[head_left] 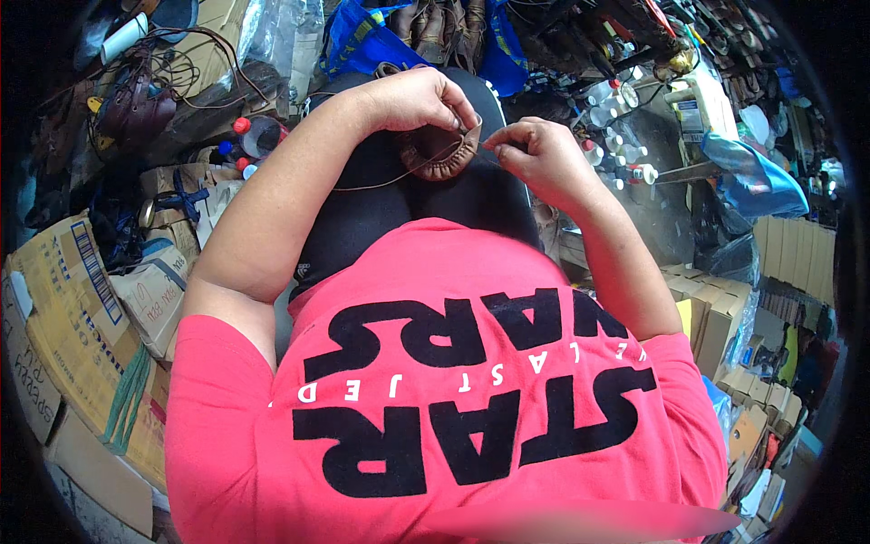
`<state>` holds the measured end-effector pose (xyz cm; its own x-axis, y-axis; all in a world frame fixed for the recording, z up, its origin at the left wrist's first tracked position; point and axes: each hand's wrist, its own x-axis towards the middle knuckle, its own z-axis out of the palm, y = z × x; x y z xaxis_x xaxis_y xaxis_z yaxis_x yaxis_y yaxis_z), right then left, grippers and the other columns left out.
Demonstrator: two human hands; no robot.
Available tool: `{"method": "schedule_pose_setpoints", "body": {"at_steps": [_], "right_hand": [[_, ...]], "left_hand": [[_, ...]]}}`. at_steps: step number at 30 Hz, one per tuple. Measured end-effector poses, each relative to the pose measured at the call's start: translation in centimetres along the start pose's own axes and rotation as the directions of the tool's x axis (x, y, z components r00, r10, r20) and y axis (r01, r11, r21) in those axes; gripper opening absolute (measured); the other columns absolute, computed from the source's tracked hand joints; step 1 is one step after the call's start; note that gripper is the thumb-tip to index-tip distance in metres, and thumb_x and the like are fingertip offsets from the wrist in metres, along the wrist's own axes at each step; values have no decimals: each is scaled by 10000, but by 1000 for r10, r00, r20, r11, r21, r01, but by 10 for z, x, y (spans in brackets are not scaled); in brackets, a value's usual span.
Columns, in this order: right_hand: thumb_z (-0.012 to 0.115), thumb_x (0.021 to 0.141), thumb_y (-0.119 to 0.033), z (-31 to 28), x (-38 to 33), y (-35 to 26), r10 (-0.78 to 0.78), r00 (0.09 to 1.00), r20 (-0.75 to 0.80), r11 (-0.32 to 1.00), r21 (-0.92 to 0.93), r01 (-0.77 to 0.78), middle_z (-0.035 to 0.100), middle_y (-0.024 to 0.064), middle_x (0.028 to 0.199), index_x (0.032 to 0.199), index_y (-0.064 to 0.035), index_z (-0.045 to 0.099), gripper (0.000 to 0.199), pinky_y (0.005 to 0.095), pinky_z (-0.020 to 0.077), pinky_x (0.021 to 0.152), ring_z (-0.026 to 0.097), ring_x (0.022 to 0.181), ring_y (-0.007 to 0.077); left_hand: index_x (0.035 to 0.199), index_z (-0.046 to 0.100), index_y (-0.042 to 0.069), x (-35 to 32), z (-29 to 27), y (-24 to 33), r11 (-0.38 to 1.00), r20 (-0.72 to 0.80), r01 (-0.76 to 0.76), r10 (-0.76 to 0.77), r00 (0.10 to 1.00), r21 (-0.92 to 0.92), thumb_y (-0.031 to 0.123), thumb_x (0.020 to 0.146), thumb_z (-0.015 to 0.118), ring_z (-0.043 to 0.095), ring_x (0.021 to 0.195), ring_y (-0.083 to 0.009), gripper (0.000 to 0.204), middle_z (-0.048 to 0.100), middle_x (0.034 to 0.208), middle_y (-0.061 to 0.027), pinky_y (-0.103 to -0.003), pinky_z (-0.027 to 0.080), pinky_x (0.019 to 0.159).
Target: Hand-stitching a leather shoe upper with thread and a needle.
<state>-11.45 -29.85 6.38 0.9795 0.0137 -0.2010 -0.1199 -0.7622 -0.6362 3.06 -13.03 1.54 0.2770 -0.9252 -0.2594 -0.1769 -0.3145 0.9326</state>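
Observation:
A brown leather moccasin [447, 167] with a puckered, gathered seam along its edge lies in my lap, between my dark-trousered thighs. My left hand [420, 98] reaches over it from the left, its fingers closed on the moccasin's upper edge, where a lighter leather flap stands up. Just right of that flap, my right hand [546, 156] is raised with thumb and forefinger pinched together. Whatever sits in that pinch is too small to make out. A thin brown cord [370, 186] trails from the moccasin leftward across my thigh.
Beyond my knees, a blue bag [362, 38] surrounds several brown leather pieces [441, 36]. Red-capped bottles [263, 134] stand at left; more plastic bottles [605, 111] crowd the right. Cardboard boxes [77, 308] are stacked at lower left, with other boxes [711, 317] to my right.

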Motion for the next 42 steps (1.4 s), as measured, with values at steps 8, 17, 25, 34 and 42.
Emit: {"method": "schedule_pose_setpoints", "body": {"at_steps": [8,17,25,34,42], "right_hand": [[615,770,-184,15,-6,3,-103,989,-107,986,-141,88,647,174,840,901,-59,708,204,375,509,734,641,804,322],[664,790,-154,25,-13,13,-99,977,-191,992,-100,81,616,126,819,944,-103,696,165,368,502,687,631,764,308],[642,810,-39,12,11,38,-130,991,-11,985,114,131,595,69,871,963,-101,702,176,291,482,722,600,825,187],[620,855,-43,8,36,76,-160,956,246,861,508,13,626,29,1003,1007,-67,702,174,261,413,908,559,969,146],[617,860,-39,9,42,80,-191,942,274,848,529,18,615,23,983,1007,-34,691,164,260,403,929,556,1000,128]], "left_hand": [[1020,695,24,3,-2,2,998,13,-17,16,1000,53,20,778,604,632,878,-124,259,701,942,-60,-268,482,841],[1018,693,18,12,-3,0,999,49,31,-33,998,32,38,800,616,634,855,-117,232,700,923,-60,-273,486,827],[1008,694,33,15,2,1,989,10,9,-11,1000,147,71,815,653,636,849,-128,202,696,906,-63,-287,489,822],[984,718,85,14,-2,-2,965,61,-98,85,994,242,78,755,709,603,918,-194,229,649,909,-79,-302,469,842],[976,722,84,16,-2,-12,971,44,-114,107,993,212,75,729,721,615,890,-189,247,664,918,-74,-304,475,823]]}}
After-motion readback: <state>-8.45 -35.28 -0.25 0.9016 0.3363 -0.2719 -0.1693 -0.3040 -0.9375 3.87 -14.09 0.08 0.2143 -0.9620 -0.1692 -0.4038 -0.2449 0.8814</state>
